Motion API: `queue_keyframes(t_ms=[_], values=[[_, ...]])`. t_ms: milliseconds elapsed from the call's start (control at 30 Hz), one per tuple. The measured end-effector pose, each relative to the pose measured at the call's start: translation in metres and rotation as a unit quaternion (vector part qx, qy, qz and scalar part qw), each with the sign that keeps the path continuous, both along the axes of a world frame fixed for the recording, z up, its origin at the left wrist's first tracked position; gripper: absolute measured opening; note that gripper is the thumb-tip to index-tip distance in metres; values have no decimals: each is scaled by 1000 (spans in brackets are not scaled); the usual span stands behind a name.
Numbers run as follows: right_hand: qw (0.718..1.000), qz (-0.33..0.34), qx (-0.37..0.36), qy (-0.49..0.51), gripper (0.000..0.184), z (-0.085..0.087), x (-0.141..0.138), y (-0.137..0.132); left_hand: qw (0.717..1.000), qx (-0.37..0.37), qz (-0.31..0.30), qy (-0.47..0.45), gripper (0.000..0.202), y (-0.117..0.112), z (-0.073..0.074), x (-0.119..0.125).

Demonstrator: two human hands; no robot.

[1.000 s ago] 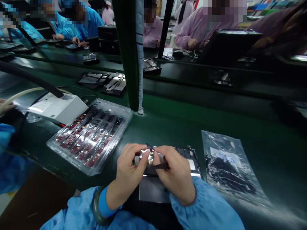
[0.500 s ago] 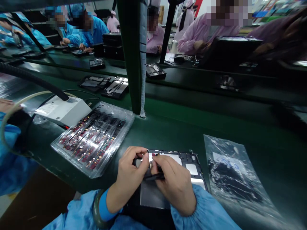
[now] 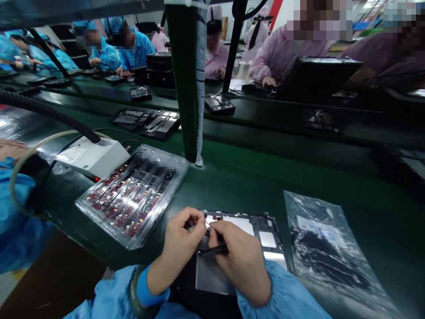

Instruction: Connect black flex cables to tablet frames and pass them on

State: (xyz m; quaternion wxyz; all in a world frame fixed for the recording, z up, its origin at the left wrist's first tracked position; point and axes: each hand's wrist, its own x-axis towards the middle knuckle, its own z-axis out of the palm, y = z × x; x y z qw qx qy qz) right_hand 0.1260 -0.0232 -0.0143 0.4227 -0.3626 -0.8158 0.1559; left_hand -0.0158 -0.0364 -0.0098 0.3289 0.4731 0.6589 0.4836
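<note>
My left hand is closed in a pinch at the upper left corner of an opened tablet, a dark frame with silvery plates. What its fingertips grip is too small to make out. Close beside it, my right hand is closed too, thumb and forefinger pinched near a thin light strand between the hands. A slim black tool, tweezers by its look, lies in the right hand's grip, pointing left over the tablet. Both hands hide part of the tablet's left side.
Left of the hands lies a clear plastic tray of small red circuit boards with black leads, near a white box with a hose. A clear bag of black parts lies right. A green post stands ahead; co-workers sit beyond.
My fingertips have drawn slightly apart, and a thin strand shows between them. The black tool now shows more clearly under the right hand. The whole view has shifted slightly.
</note>
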Motion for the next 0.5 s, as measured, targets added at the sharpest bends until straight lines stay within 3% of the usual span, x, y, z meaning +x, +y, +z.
queue_keyframes(t_ms=[67, 100, 167, 233, 300, 367, 400, 433, 500], values=[[987, 0, -146, 69, 7, 1, 3, 3, 996, -45, -10, -75, 13, 0, 4, 0], [965, -4, -238, 114, 7, 2, 5, 6, 992, -62, -15, -112, 14, -1, 6, -1], [892, -20, -400, 210, 16, 9, 12, 14, 982, -81, -23, -168, 15, -4, 12, -5], [818, -40, -490, 298, 24, 18, 23, 24, 981, -86, -32, -168, 16, -9, 19, -15], [774, -58, -522, 355, 31, 27, 36, 33, 995, -63, -42, -72, 14, -11, 26, -34], [762, -88, -526, 368, 38, 32, 47, 40, 991, 0, -30, 134, 11, -9, 31, -59], [765, -111, -522, 361, 40, 33, 52, 42, 963, 38, -11, 265, 11, -7, 32, -73], [773, -137, -512, 348, 43, 32, 57, 43, 915, 67, 2, 398, 12, -4, 32, -87], [799, -193, -475, 315, 46, 28, 64, 42, 794, 79, -23, 603, 15, 1, 29, -109]])
